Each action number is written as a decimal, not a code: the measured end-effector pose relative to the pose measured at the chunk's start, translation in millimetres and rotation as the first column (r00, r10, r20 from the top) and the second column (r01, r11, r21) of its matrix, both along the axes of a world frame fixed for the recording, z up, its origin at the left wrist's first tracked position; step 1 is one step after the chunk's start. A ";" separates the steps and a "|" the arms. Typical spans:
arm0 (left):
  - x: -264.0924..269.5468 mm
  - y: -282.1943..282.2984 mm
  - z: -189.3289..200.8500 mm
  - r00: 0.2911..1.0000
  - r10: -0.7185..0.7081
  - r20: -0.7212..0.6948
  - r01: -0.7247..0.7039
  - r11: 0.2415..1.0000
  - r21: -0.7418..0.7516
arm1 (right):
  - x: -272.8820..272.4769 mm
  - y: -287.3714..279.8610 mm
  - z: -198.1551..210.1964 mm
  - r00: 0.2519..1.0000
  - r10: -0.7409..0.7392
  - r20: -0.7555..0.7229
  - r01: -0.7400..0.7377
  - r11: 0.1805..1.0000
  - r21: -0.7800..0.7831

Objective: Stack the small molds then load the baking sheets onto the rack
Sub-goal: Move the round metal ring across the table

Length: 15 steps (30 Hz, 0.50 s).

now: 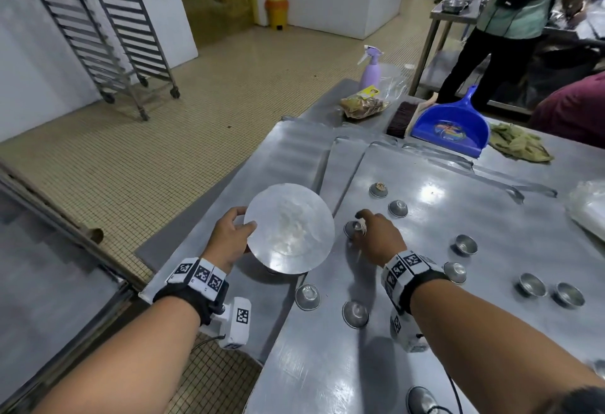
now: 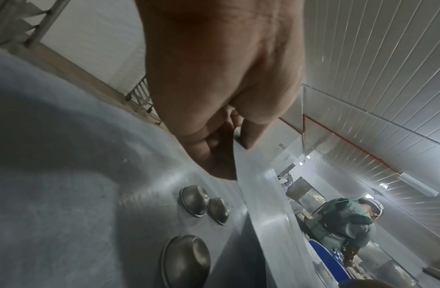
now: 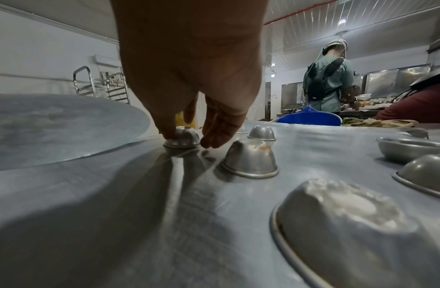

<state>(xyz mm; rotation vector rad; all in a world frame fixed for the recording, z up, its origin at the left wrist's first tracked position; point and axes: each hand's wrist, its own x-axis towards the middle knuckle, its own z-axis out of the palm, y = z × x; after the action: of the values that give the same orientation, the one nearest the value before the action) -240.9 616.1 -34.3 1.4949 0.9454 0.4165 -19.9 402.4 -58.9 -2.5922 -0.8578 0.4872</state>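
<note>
Several small metal molds lie scattered on the top baking sheet, some upside down, some upright. My right hand reaches down on an upside-down small mold and pinches it between thumb and fingers; the right wrist view shows the right hand on that mold, which stands on the sheet. My left hand grips the left edge of a round metal disc, held above the sheets. In the left wrist view the left hand clamps the disc's rim. More sheets lie underneath, offset to the left.
Two wheeled metal racks stand across the tiled floor at the far left. On the table's far side lie a blue dustpan, a brush, a spray bottle, a bag and a cloth. Two other people are at the right.
</note>
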 end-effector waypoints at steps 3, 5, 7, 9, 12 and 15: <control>-0.6 1.1 2.9 1.000 0.007 0.025 -0.007 1.000 -0.017 | -2.9 2.7 10.1 1.000 -0.021 -0.003 0.021 0.997 0.081; 0.2 1.1 7.1 0.998 0.002 0.058 0.000 0.999 -0.033 | -6.7 8.0 20.8 0.998 -0.061 -0.035 0.066 0.981 0.180; 1.4 0.7 13.2 0.995 -0.012 0.096 0.017 0.999 -0.044 | -9.9 15.5 31.0 0.988 -0.090 -0.129 0.121 0.958 0.259; 2.9 0.2 20.2 0.989 -0.021 0.148 0.028 0.998 -0.050 | -12.4 21.4 41.4 0.952 -0.084 -0.296 0.189 0.919 0.347; 5.2 1.3 31.9 0.973 -0.008 0.232 0.021 0.998 -0.053 | -14.6 23.9 59.8 0.837 -0.071 -0.543 0.350 0.832 0.431; 8.3 4.4 43.0 0.961 0.018 0.276 -0.012 1.000 -0.022 | -17.7 20.3 77.9 0.770 -0.029 -0.638 0.438 0.751 0.494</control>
<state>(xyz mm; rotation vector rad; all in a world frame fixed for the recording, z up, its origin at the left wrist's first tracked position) -232.6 620.5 8.7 1.3690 0.7370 0.6084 -37.6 422.7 18.9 -1.7223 -0.3409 0.7382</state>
